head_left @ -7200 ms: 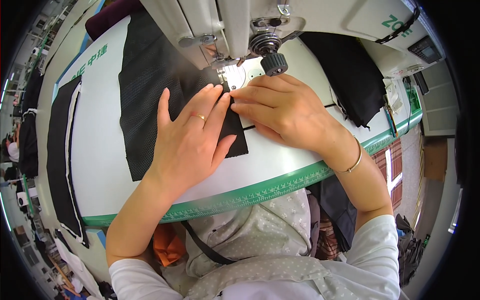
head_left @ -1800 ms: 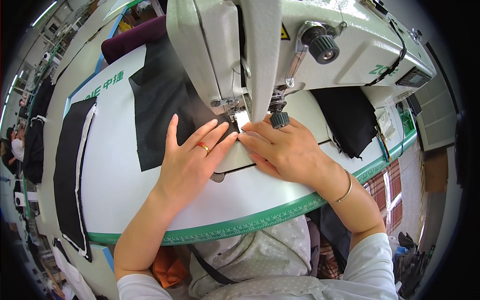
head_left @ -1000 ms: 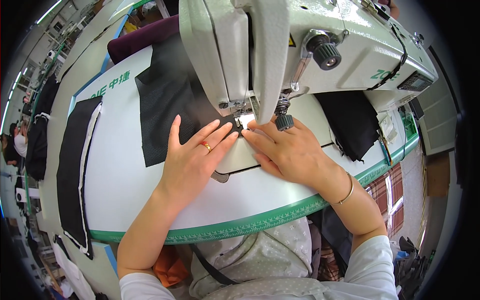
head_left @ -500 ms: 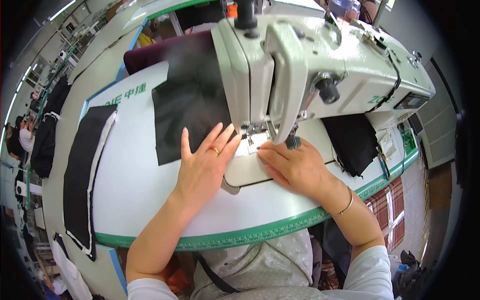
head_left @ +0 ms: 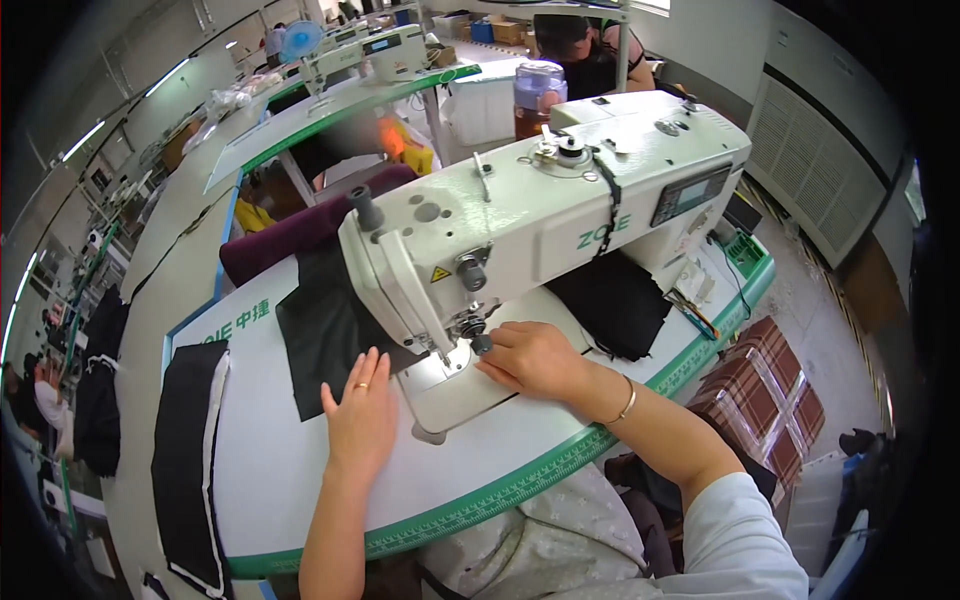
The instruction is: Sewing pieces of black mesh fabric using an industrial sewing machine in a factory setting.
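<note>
A pale sewing machine [head_left: 530,215] stands on the white tabletop, its presser foot and needle above the metal needle plate [head_left: 437,370]. My left hand [head_left: 360,415] lies flat left of the plate, fingers stretched out, fingertips on the near edge of a black fabric piece [head_left: 325,335]. That fabric extends under the machine's left end, where part is hidden. Just right of the needle, my right hand [head_left: 535,360] is closed, with thumb and fingers bent together. Whatever it may hold there cannot be made out.
Black cloth pieces [head_left: 615,305] lie under the machine's arm, near orange-and-blue handled snips [head_left: 695,315] and a green basket [head_left: 743,250]. At left lies a black strip with a white edge [head_left: 185,450]. A maroon roll [head_left: 300,235] is behind; another person [head_left: 590,50] sits beyond.
My view has lifted, showing more of the room. My left hand has drawn back a little leftward from the needle plate. The right hand stays beside the needle.
</note>
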A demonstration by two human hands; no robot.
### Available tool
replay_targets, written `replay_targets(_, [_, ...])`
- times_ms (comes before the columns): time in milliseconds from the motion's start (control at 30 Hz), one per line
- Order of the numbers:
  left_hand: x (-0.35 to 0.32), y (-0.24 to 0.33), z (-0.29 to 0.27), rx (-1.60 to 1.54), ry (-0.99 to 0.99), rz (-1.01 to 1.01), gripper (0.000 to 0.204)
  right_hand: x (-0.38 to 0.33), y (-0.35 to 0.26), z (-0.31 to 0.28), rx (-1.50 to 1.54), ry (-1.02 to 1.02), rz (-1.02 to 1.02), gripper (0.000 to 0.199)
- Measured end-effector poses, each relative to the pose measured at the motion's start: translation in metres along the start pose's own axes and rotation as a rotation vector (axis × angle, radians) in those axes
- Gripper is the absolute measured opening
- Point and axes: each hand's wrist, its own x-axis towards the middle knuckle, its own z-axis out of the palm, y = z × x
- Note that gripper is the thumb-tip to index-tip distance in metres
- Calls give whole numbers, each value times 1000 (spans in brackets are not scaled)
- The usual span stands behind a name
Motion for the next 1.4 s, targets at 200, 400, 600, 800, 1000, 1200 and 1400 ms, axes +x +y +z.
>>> replay_targets(200, [-69,-50,-9,23,245,-41,29,-32,-50,-15,95,-125,27,11])
replay_targets(400, [-179,16,-34,-123,272,245,13,-89,-162,-8,1305,-587,591,52])
replay_targets(600, [-172,93,-38,-419,78,650,16,-123,-197,24,1421,-294,812,28])
replay_targets(800, [-105,112,-21,-759,-488,592,68,-146,-175,-81,1071,-393,462,25])
replay_targets(1000, [-91,152,-2,-691,-756,517,22,-199,-156,-241,649,-570,636,19])
replay_targets(1200, [-75,202,15,-389,-483,613,14,-277,-126,-335,160,-432,997,22])
replay_targets(1400, [-44,289,63,-454,43,789,18,-385,-107,-367,-940,21,838,29])
